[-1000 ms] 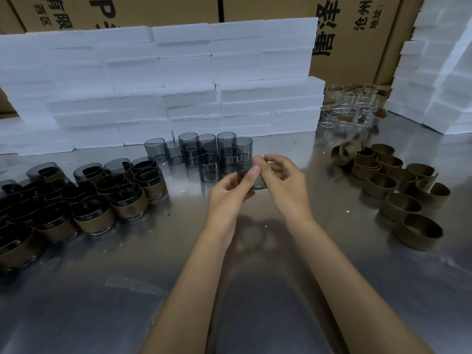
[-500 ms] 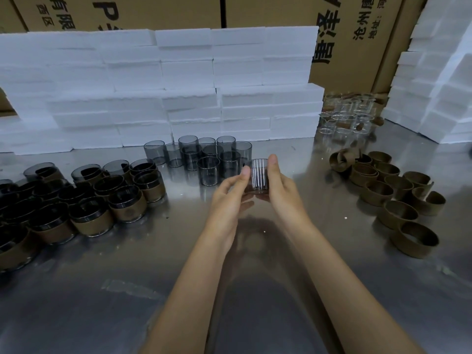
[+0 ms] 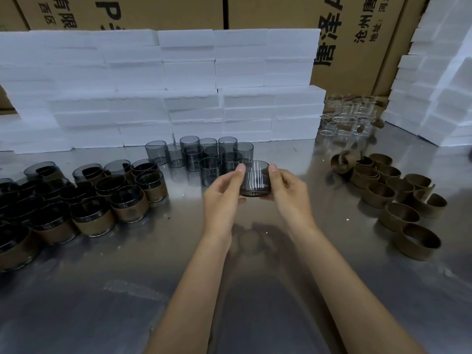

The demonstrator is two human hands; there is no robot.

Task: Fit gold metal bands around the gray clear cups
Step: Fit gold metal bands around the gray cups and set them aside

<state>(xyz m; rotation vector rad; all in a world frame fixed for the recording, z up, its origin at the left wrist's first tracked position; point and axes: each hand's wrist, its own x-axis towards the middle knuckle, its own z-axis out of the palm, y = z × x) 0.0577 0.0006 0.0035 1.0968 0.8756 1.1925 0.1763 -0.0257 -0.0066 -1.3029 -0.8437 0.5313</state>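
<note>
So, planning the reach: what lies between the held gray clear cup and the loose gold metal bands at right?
Head view: only bare steel tabletop lies between gray clear cup and gold metal bands.

The cardboard boxes (image 3: 357,47) read "沧州", "地址" and "有限".

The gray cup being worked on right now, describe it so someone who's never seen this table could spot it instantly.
Start at the wall of white foam blocks, then drop to the cluster of bare gray cups before it. Just in front, one gray cup is held above the steel table, between the left hand and right hand. It alone is lifted.
</note>
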